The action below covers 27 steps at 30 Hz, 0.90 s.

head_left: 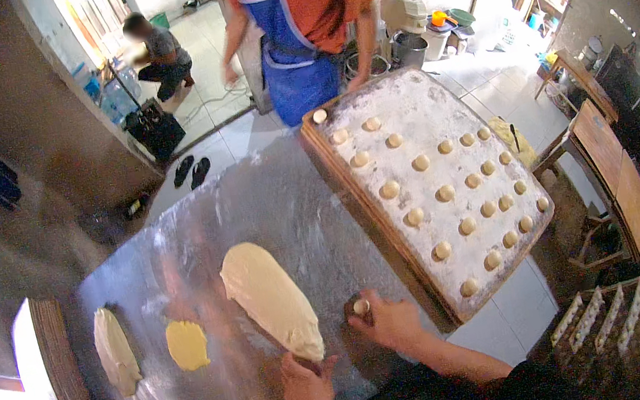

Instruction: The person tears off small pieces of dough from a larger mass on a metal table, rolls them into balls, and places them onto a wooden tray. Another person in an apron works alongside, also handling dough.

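Note:
A long, smooth slab of pale dough (270,296) lies on the metal-topped table (191,229). At its near end my left hand (308,390) is closed, with thumb and fingers about the tip of the dough. To the right, my right hand (394,324) is curled round a small dough ball (361,306) just above or on the tabletop; I cannot tell which. Further left sit a flat yellow piece (187,345), whose kind I cannot make out, and a narrower strip of pale dough (115,351).
A floured wooden board (368,184) with several dough balls in rows adjoins the table's right side. Behind it stands a person in a blue apron (290,62); another person (163,57) squats in the doorway. A rack of loaded trays (623,315) is at lower right.

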### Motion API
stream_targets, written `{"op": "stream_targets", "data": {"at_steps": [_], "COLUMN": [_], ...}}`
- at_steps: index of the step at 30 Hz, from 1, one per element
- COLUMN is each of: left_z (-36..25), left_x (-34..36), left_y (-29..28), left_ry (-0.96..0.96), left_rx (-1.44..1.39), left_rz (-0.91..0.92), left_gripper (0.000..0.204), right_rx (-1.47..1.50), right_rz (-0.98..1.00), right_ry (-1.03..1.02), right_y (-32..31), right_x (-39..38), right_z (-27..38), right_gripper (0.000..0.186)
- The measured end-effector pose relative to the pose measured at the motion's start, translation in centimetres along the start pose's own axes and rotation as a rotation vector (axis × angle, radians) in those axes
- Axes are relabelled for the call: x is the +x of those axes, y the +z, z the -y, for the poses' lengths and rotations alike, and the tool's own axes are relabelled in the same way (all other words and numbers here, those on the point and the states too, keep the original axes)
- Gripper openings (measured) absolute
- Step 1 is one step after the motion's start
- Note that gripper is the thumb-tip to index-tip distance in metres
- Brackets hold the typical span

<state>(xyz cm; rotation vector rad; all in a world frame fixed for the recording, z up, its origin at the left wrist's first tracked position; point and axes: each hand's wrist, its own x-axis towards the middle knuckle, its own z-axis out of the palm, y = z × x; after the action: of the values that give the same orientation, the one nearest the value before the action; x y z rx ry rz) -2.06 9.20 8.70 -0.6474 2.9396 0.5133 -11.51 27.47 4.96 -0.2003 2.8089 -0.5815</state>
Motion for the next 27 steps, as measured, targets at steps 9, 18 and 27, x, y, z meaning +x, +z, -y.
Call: {"op": "stream_targets", "data": {"at_steps": [9, 18, 27], "left_z": [2.2, 0.8, -1.9], "left_x": [0.7, -1.2, -6.3], "left_y": [9.8, 6.8, 2.1], "left_ry": [-0.103, -0.137, 0.28], "left_rx": [-0.112, -0.271, -0.234], "left_rz": [-0.19, -0.158, 0.094], "left_gripper": [0.057, 0.056, 0.057], "right_rx": [0.389, 0.921, 1.719], "right_rz": [-1.15, -0.581, 1.26], "right_ry": [-0.821, -0.142, 0.418], "right_y": [-24.4, -20.2, 12.9], "right_x": [28.2, 25.1, 0.7], "right_z": [-2.7, -10.0, 1.5], "right_gripper": [0.017, 0.043, 0.049]}}
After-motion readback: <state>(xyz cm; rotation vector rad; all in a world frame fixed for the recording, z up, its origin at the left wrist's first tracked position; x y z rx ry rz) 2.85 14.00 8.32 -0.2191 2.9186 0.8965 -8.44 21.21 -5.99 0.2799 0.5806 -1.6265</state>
